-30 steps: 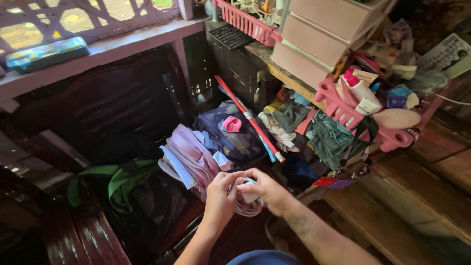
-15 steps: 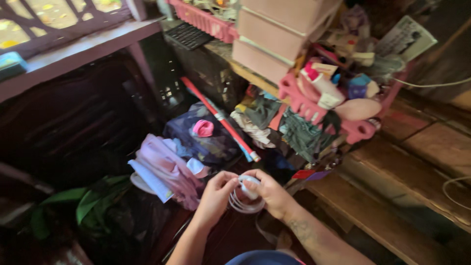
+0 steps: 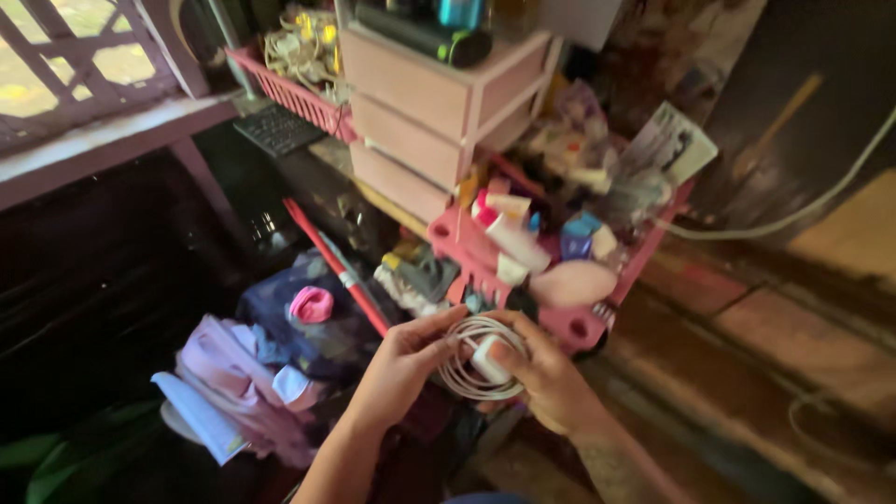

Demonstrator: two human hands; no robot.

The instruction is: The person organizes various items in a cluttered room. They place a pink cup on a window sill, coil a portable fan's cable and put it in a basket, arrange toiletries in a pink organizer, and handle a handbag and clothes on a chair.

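Note:
Both hands hold a white charger block point(image 3: 489, 359) with its white cable point(image 3: 464, 371) wound in a loose coil around it. My left hand point(image 3: 408, 359) pinches the left side of the coil with thumb and fingers. My right hand point(image 3: 542, 375) cups the block and the coil from the right. The hands hover just in front of a pink plastic basket point(image 3: 577, 326) filled with bottles and small items.
A pink three-drawer unit point(image 3: 420, 112) stands on a shelf behind the basket, beside a pink tray point(image 3: 285, 89) and a black keyboard point(image 3: 277, 129). Folded clothes point(image 3: 252, 373) and a red-handled stick point(image 3: 334, 263) lie lower left. A white cord point(image 3: 803, 210) crosses the wooden floor right.
The view has swung up and right, bringing the drawer unit to the centre. My hands have lifted the coiled cable closer to the pink basket, and the coil looks more tightly gathered.

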